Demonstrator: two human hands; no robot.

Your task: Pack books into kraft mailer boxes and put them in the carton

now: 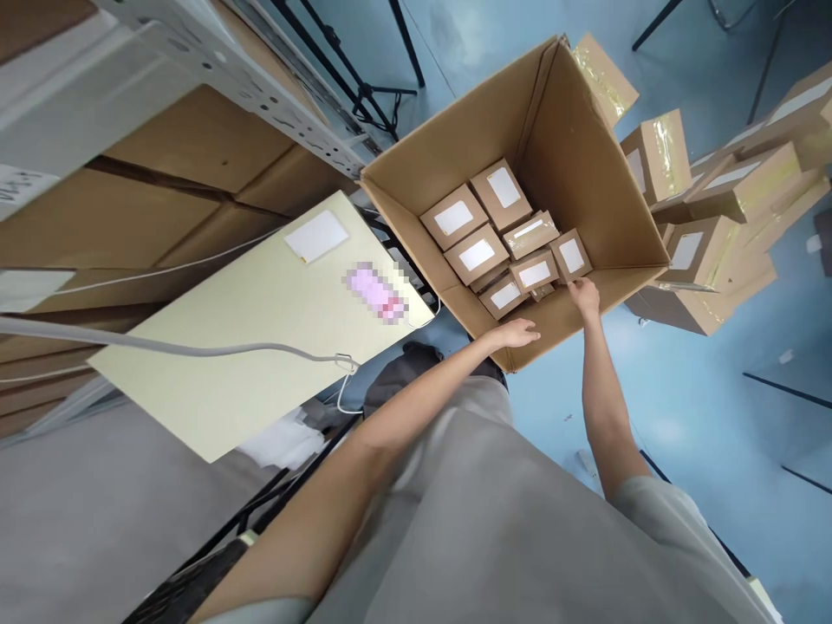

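Over blue floor (682,381), a labelled box (572,255) touches right fingers (575,289).

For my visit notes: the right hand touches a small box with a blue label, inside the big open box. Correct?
Not quite: the label is white, as the head view shows. The right hand does touch that small box, inside the big open box.
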